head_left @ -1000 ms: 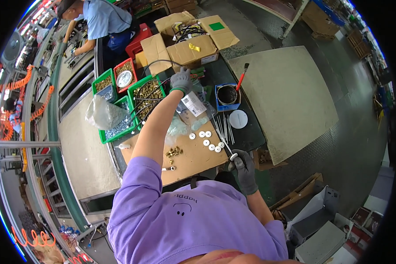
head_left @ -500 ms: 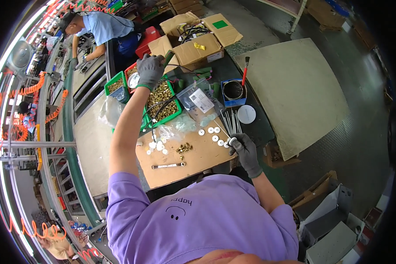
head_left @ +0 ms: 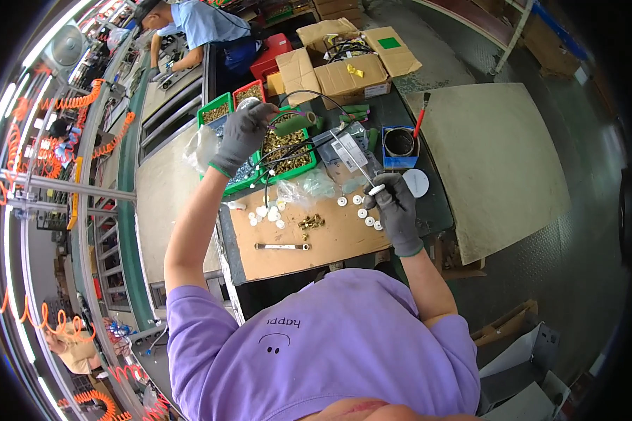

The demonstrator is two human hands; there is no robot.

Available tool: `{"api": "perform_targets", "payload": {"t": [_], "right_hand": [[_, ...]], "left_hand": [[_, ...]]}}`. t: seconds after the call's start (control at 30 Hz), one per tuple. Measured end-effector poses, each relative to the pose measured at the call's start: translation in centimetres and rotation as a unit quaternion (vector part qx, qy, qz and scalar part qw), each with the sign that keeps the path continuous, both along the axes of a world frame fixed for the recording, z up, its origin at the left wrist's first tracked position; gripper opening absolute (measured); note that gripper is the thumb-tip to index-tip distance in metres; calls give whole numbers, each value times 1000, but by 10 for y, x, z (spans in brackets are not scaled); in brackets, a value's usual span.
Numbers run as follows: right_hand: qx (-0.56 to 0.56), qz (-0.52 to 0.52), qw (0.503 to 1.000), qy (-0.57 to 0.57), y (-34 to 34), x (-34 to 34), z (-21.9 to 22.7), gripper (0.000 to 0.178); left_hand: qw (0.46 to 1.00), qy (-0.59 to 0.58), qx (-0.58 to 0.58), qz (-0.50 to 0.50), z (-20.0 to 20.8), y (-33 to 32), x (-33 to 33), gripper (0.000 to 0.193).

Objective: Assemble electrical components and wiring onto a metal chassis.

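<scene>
My gloved left hand (head_left: 244, 137) is closed on a green cylinder (head_left: 295, 124) with black cable about it, above a green bin (head_left: 288, 168) of small brass fittings. My gloved right hand (head_left: 399, 214) grips a thin metal rod (head_left: 358, 163) by its lower end, where a white disc (head_left: 377, 190) sits at the fingertips. The rod slants up and to the left, in front of a clear plastic bag with a white label (head_left: 350, 151). Beside the right hand, several white washers (head_left: 358, 200) lie on a brown board (head_left: 337, 256).
The board also carries a wrench (head_left: 282, 247), loose brass fittings (head_left: 311, 222) and more white discs (head_left: 272, 215). At the back stands an open cardboard box (head_left: 351, 78). A brush (head_left: 421, 116) leans by a blue box (head_left: 400, 163). A co-worker (head_left: 200, 31) bends over the line, far left.
The green cylinder has come down toward the bin with my left hand and tilted sideways. My right hand has risen with the rod and disc. The whole view has shifted slightly.
</scene>
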State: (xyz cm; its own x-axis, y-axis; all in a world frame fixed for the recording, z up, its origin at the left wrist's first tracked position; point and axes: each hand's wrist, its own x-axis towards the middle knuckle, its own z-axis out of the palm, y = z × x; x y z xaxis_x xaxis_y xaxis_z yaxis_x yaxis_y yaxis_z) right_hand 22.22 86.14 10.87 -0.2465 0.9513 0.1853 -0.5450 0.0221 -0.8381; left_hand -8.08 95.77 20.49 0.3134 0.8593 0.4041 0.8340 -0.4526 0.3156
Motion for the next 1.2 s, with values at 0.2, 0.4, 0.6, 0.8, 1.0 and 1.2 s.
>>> {"api": "perform_targets", "payload": {"t": [0.2,0.4,0.6,0.8,1.0,1.2], "right_hand": [[-9,38,999,-4,-2,-1,-3,15],[-21,77,996,-38,-8,-5,-11,11],[-22,91,995,-37,-16,-3,-12,11],[-65,89,994,-18,-28,-12,-27,15],[-154,113,971,142,-33,-34,-28,22],[-100,114,958,243,-34,-33,-35,26]], "left_hand": [[999,10,11,-45,10,-36,8,23],[996,7,34,-78,13,-56,11,32],[995,-25,72,-69,19,-72,13,29],[987,-22,69,-140,14,-93,26,39],[977,27,54,-202,-5,-128,66,33],[966,-176,-24,-190,-9,-153,85,26]]}}
